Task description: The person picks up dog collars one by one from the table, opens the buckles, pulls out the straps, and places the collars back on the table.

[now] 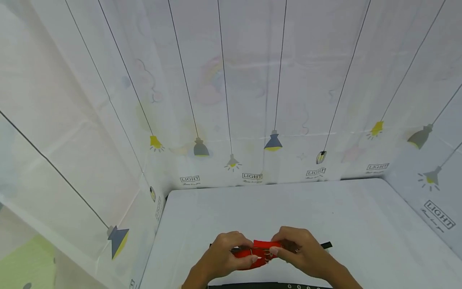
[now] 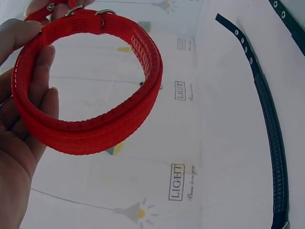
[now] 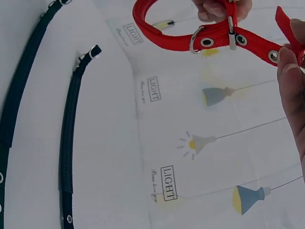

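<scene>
Both hands hold a red dog collar [image 2: 90,138] up over the white table, its band bent into a loop. My left hand [image 1: 229,255] grips the loop near its buckle [image 3: 232,34], with the thumb outside and the fingers inside the band. With thumb and fingers, my right hand [image 1: 306,253] pinches the eyelet end [image 3: 257,50] of the strap, which runs out past the buckle. A metal D-ring [image 3: 195,40] sits on the band beside the buckle. Parts of the collar are hidden behind the fingers in the head view.
One black collar [image 1: 249,285] with eyelets lies flat along the table's near edge. Another dark collar [image 1: 326,245] lies beyond the hands, mostly hidden by them. Hanging cloth walls printed with lamps [image 1: 273,141] enclose the white table [image 1: 252,208] at the back and sides.
</scene>
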`<state>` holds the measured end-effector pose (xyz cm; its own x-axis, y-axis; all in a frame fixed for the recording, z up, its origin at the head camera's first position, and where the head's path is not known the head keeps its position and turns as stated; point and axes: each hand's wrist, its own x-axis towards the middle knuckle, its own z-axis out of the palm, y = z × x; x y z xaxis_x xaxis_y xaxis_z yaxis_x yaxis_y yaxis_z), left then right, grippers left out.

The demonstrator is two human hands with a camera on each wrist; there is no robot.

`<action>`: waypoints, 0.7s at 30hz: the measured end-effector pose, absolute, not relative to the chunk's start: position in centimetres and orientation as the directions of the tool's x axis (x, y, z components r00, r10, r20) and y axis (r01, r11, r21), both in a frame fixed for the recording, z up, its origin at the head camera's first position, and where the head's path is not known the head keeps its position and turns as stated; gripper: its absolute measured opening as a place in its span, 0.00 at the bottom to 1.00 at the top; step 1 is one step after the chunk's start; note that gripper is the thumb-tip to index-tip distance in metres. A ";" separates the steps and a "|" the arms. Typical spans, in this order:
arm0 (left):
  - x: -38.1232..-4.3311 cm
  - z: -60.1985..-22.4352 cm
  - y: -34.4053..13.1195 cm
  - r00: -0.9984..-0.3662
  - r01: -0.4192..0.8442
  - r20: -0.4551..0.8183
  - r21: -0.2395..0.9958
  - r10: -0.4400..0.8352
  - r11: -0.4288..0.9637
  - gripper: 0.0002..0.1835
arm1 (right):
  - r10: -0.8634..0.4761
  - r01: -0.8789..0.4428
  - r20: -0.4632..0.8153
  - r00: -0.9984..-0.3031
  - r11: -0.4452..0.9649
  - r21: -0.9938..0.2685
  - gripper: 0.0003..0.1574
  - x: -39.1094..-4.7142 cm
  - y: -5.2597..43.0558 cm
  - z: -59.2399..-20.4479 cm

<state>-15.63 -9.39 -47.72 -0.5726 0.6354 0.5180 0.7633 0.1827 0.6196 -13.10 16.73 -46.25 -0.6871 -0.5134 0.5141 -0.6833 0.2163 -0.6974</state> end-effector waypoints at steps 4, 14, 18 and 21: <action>-15.7 -47.8 -9.6 -0.581 0.759 0.507 0.620 0.637 0.199 0.06 | -0.507 -0.662 0.503 -0.700 0.198 -0.723 0.16 -13.3 17.3 -46.3; -16.0 -47.2 -9.5 -0.553 0.787 0.528 0.585 0.645 0.196 0.07 | -0.415 -0.517 0.371 -0.831 0.327 -0.791 0.09 -13.1 17.0 -45.8; -16.2 -46.9 -9.5 -0.522 0.821 0.563 0.534 0.641 0.200 0.07 | -0.366 -0.531 0.406 -0.837 0.367 -0.763 0.09 -13.3 16.7 -46.1; -16.4 -46.6 -9.4 -0.497 0.845 0.594 0.497 0.632 0.198 0.06 | -0.332 -0.520 0.410 -0.850 0.396 -0.757 0.08 -13.5 16.4 -46.3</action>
